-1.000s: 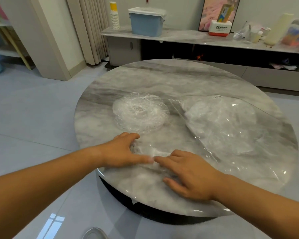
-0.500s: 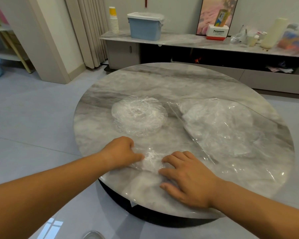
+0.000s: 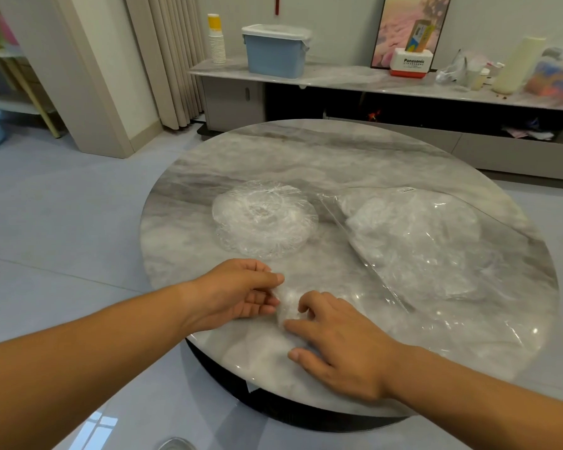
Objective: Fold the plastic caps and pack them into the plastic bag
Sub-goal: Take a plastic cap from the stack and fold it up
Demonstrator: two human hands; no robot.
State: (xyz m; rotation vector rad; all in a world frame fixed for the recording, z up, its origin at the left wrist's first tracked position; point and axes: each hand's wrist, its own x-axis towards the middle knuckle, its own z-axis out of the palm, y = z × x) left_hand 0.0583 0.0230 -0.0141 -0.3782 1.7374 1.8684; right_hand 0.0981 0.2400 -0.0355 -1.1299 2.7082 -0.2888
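Since the earlier frames, both hands have left their flat press: the left hand [image 3: 238,297] has turned onto its edge and lifted one side of the cap, and the sheet that lay spread beneath the palms is now gathered into a small wad.

Left hand: thumb above and fingers [image 3: 262,308] below are narrowed to a pinch on the left side of the folded cap [image 3: 288,303].

Right hand [image 3: 342,345]: fingers [image 3: 303,328] are bent, their tips resting on the cap's right and near edges. The thumb lies apart on the desk [image 3: 306,157].

The folded cap sits between the two hands, near the front edge of the round marble-patterned desk. Whether its underside touches the surface cannot be told.

A stack of caps [image 3: 264,219], clear and crinkled, lies flat behind the left hand, apart from it. The plastic bag [image 3: 436,254] lies to the right of the stack, spread over the right half of the desk, with pale crumpled contents showing through it. Its near edge runs just beside the right hand.

Background: a low cabinet [image 3: 338,76] carries a blue storage box [image 3: 275,53], a column of paper cups [image 3: 216,40] and a white-and-red carton [image 3: 411,63].
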